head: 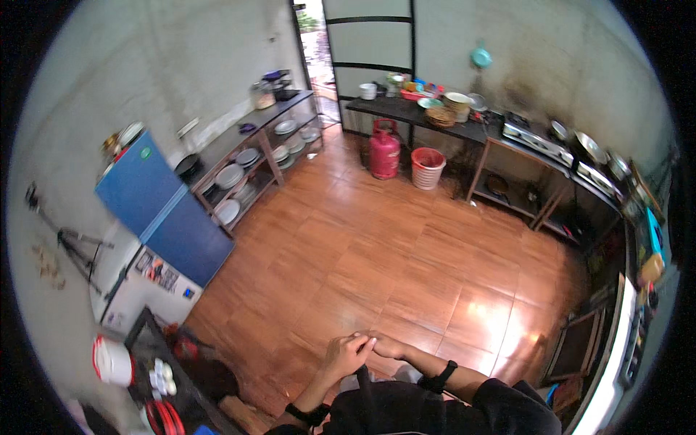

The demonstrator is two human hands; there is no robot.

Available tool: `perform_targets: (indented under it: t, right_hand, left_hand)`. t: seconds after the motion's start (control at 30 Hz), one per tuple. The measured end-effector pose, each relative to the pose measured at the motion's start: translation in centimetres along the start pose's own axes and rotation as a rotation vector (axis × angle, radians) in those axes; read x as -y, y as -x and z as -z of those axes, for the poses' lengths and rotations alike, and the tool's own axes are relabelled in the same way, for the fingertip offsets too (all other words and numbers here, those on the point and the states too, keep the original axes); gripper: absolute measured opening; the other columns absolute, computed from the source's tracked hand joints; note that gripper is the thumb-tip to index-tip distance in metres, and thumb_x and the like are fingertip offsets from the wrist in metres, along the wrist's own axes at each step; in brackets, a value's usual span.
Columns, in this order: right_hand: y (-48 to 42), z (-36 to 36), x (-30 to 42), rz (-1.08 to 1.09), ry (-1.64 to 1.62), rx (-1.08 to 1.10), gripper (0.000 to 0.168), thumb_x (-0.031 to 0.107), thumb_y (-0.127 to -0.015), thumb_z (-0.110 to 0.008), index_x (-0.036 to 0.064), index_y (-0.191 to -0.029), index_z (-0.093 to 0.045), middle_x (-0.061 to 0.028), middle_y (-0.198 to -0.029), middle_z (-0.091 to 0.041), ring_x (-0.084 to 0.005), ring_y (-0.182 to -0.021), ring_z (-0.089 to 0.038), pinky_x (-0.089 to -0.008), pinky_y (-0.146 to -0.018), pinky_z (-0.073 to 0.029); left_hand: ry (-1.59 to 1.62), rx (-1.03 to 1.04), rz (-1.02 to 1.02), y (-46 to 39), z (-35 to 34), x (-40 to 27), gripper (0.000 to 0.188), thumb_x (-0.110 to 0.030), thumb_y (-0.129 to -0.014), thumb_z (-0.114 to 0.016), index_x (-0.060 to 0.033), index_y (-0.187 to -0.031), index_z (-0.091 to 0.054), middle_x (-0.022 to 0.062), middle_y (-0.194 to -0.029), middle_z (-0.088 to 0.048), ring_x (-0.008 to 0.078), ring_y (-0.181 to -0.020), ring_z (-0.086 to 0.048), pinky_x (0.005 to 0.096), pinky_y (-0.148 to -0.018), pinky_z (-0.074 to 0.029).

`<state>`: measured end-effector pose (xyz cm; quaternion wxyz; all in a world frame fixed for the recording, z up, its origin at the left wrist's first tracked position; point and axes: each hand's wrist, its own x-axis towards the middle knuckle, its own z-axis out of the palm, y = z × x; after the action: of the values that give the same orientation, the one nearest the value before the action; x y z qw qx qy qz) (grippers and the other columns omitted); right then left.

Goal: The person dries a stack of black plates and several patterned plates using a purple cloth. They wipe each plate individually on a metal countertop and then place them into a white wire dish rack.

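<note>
My left hand (pixel 346 354) and my right hand (pixel 387 346) meet in front of my body, above the tiled floor (pixel 375 261). The left fingers are curled, with thumb and forefinger against the right hand. Most of the right fingers are hidden behind the left hand. No object shows between them, though something small could be covered. Each wrist wears a black band, one on the left wrist (pixel 308 415) and one on the right (pixel 439 377).
A blue refrigerator (pixel 163 204), white chest freezer (pixel 157 283) and dish shelves (pixel 266 149) line the left wall. At the back stand a red gas cylinder (pixel 385 152), a bucket (pixel 428 171) and a counter with gas stoves (pixel 535 138). A dark table (pixel 187 375) stands close on my left.
</note>
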<state>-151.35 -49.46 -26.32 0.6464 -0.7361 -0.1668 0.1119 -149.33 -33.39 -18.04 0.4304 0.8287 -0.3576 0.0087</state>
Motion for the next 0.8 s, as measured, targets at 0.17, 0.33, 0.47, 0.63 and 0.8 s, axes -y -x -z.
perform_targets:
  t: [0.17, 0.33, 0.47, 0.63, 0.8]
  right_hand:
    - [-1.3, 9.9, 3.3, -0.323, -0.333, -0.212, 0.036, 0.021, -0.099, -0.048, -0.001, -0.128, -0.052, -0.0161, -0.123, -0.061, -0.0233, -0.108, -0.060, -0.0348, -0.095, -0.047]
    - [0.8, 21.0, 1.6, -0.449, -0.510, -0.604, 0.037, 0.026, -0.101, -0.047, 0.001, -0.127, -0.052, -0.0158, -0.110, -0.067, -0.0217, -0.098, -0.065, -0.0340, -0.087, -0.051]
    - [1.0, 30.8, -1.5, -0.514, -0.479, -0.769, 0.036, 0.027, -0.101, -0.046, 0.001, -0.125, -0.053, -0.0164, -0.108, -0.067, -0.0234, -0.095, -0.067, -0.0344, -0.084, -0.052]
    - [-4.4, 42.5, -4.0, -0.537, -0.375, -0.763, 0.036, 0.029, -0.100, -0.047, 0.002, -0.123, -0.054, -0.0165, -0.107, -0.068, -0.0227, -0.091, -0.067, -0.0331, -0.080, -0.052]
    - [-12.6, 53.3, -5.6, -0.479, -0.322, -0.628, 0.036, 0.031, -0.099, -0.051, 0.004, -0.122, -0.055, -0.0147, -0.106, -0.067, -0.0207, -0.091, -0.066, -0.0326, -0.080, -0.051]
  left_hand:
    - [0.038, 0.293, 0.033, -11.8, 1.6, 0.2, 0.028, -0.030, -0.091, -0.062, -0.0041, -0.080, -0.065, 0.0150, -0.067, -0.061, 0.0324, -0.060, -0.062, 0.0393, -0.054, -0.048]
    - [0.061, 0.548, -0.020, -22.9, -3.3, 5.2, 0.030, -0.034, -0.092, -0.059, -0.0055, -0.084, -0.063, 0.0140, -0.066, -0.061, 0.0315, -0.059, -0.059, 0.0396, -0.054, -0.045]
    - [0.048, 0.697, 0.043, -32.0, -6.7, 8.1, 0.026, -0.033, -0.093, -0.057, -0.0076, -0.093, -0.064, 0.0106, -0.069, -0.064, 0.0265, -0.063, -0.062, 0.0367, -0.058, -0.048]
    - [0.494, 0.687, 0.265, -41.7, -10.1, 14.0, 0.023, -0.024, -0.096, -0.058, -0.0028, -0.102, -0.061, 0.0054, -0.075, -0.065, 0.0119, -0.068, -0.061, 0.0283, -0.061, -0.049]
    - [0.596, 0.567, 0.401, -51.4, -10.5, 18.0, 0.025, -0.023, -0.097, -0.057, 0.0003, -0.103, -0.059, 0.0046, -0.079, -0.064, 0.0099, -0.070, -0.060, 0.0259, -0.061, -0.050]
